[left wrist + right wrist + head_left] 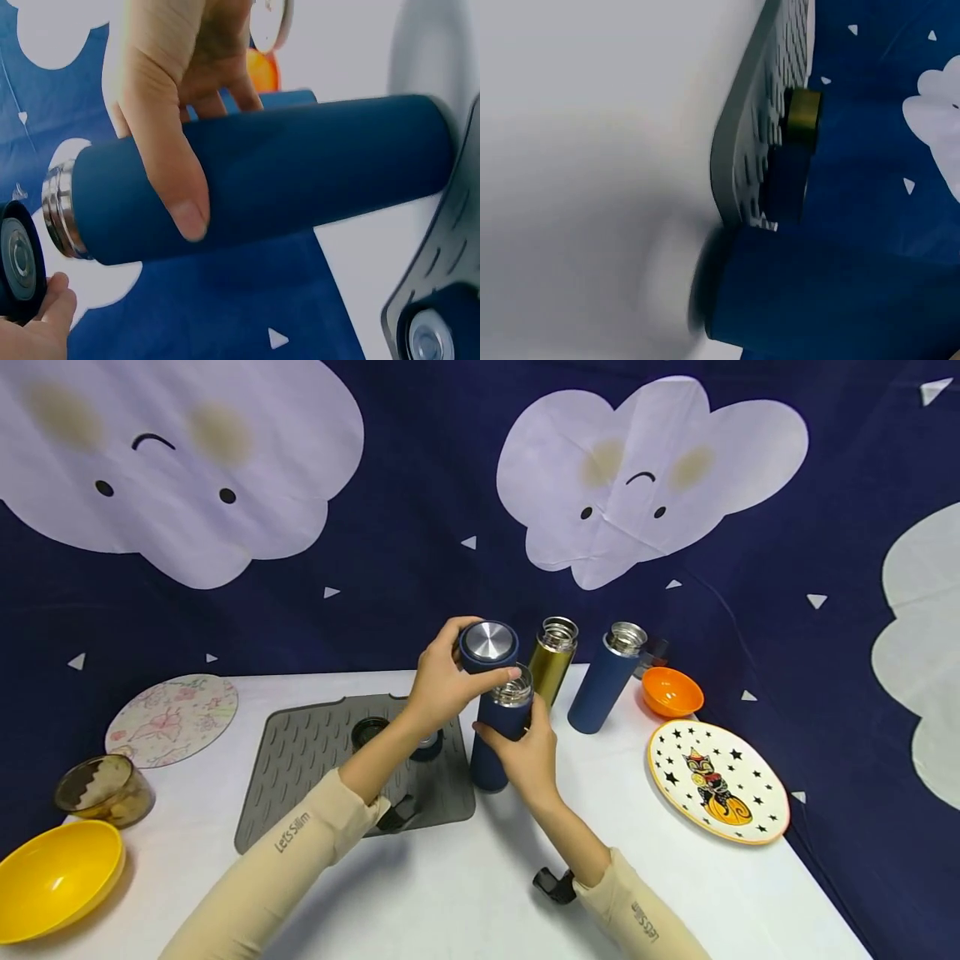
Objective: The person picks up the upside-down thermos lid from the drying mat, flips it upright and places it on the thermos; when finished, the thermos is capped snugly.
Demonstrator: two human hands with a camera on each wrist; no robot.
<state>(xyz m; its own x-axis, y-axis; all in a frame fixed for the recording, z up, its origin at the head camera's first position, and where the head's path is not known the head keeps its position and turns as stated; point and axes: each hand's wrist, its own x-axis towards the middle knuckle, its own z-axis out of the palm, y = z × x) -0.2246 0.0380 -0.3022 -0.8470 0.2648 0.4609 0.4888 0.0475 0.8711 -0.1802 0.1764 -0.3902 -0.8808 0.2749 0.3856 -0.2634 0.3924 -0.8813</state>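
Note:
My left hand (459, 670) grips a dark blue lid with a steel top (489, 646) just above and left of the mouth of a dark blue flask (495, 752). That flask stands at the right edge of a grey ridged mat (315, 760), its steel rim uncovered. My right hand (525, 747) is wrapped round the flask's upper body. In the left wrist view the right hand's thumb (176, 172) lies across the flask (315, 172), and the lid (19, 259) sits at the left edge beside the steel rim.
A gold flask (553, 662) and a second blue flask (606, 681) stand uncapped behind. An orange bowl (671, 692) and a star plate (716, 781) lie to the right. Loose lids (367, 731) sit on the mat. A yellow bowl (56, 877), glass jar (105, 789) and floral coaster (172, 718) are at the left.

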